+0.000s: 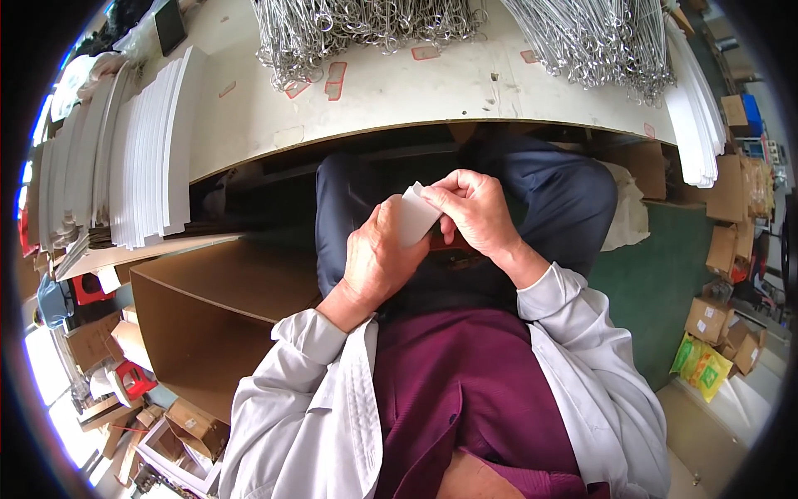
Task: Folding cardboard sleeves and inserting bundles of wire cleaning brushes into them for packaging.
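Note:
Above my lap, my left hand (382, 249) is closed around a small white piece of folded paper or thin card (418, 218). Fingers of my right hand (478, 212) pinch the top right corner of the same piece, where a small flap sticks up. Both hands are in front of the table's near edge. The palm of my left hand hides the lower part of the white piece.
Bundles of long metal rods with ring ends (366, 37) lie on the white table (399, 96); another bundle (598, 50) is farther right. Stacks of white card strips stand at left (154, 158) and right (697, 108). An open cardboard box (224, 283) sits left of my legs.

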The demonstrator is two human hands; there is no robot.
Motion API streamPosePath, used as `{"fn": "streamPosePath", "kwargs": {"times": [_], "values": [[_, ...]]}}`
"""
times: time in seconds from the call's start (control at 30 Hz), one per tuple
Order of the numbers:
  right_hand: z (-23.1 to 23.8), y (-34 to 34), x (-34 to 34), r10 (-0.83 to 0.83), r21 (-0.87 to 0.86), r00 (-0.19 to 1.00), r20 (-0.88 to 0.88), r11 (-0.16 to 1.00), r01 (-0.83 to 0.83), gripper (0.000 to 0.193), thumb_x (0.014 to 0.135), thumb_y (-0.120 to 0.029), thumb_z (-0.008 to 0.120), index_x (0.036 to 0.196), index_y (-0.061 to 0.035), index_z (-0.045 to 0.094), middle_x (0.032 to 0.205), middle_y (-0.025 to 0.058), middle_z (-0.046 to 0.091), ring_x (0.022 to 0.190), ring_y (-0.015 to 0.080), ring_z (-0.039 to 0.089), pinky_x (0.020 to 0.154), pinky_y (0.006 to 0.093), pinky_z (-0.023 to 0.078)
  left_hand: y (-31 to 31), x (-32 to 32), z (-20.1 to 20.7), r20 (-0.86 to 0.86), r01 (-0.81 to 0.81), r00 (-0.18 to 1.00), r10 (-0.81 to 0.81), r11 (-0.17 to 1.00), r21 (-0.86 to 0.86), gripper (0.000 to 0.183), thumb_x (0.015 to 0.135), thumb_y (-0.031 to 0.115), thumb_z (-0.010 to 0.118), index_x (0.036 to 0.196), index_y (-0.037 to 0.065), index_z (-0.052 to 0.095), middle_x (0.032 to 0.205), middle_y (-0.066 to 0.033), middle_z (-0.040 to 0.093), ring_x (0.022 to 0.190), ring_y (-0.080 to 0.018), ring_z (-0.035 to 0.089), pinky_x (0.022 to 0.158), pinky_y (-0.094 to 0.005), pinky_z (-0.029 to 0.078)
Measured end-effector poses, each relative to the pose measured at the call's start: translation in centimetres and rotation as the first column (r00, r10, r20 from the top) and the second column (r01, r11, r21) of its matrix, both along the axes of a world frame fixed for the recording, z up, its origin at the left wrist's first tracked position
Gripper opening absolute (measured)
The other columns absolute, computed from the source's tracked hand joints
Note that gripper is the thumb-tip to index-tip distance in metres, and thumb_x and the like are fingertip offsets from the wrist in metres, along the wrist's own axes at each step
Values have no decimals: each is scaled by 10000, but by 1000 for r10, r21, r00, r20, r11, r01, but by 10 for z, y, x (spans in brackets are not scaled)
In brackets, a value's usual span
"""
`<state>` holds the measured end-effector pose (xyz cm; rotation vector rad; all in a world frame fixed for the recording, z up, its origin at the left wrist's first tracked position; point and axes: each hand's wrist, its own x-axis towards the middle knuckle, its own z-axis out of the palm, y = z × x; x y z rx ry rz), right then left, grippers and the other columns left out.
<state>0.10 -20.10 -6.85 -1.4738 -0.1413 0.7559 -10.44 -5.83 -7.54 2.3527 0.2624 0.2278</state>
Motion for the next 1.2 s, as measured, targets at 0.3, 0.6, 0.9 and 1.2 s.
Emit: {"fn": "streamPosePath", "kwargs": {"times": [0.3,0.6,0.9,1.2], "values": [[1,1,1,-19,59,997,-73,998,23,230,945,-152,743,850,34,648,688,58,661,480,68,580,391,231,467,2,-4,2,52,9,999,-9,1000,-4,470,746,140,814,1120,23,555,937,-181,675,838,-401,695,693,-465,587],[6,4,-5,-2,-49,997,75,999,6,243,946,-158,738,810,23,650,667,62,668,492,78,597,426,245,466,3,-9,-5,84,18,996,-17,1000,-10,553,740,147,825,1200,1,554,970,-185,679,858,-390,701,715,-450,596],[-11,2,-17,8,-123,872,490,991,60,172,956,-140,713,937,31,706,749,126,724,638,108,680,550,285,528,3,-6,-9,90,-11,996,15,999,-45,586,731,167,850,1213,-3,563,967,-201,689,863,-399,708,724,-450,599],[-15,7,-22,68,-77,699,711,997,-19,359,952,-172,721,1232,46,671,977,218,743,821,310,744,722,356,587,11,-4,-9,58,4,998,1,996,-90,599,724,162,840,1226,-29,574,1013,-234,700,887,-413,710,751,-450,601]]}}
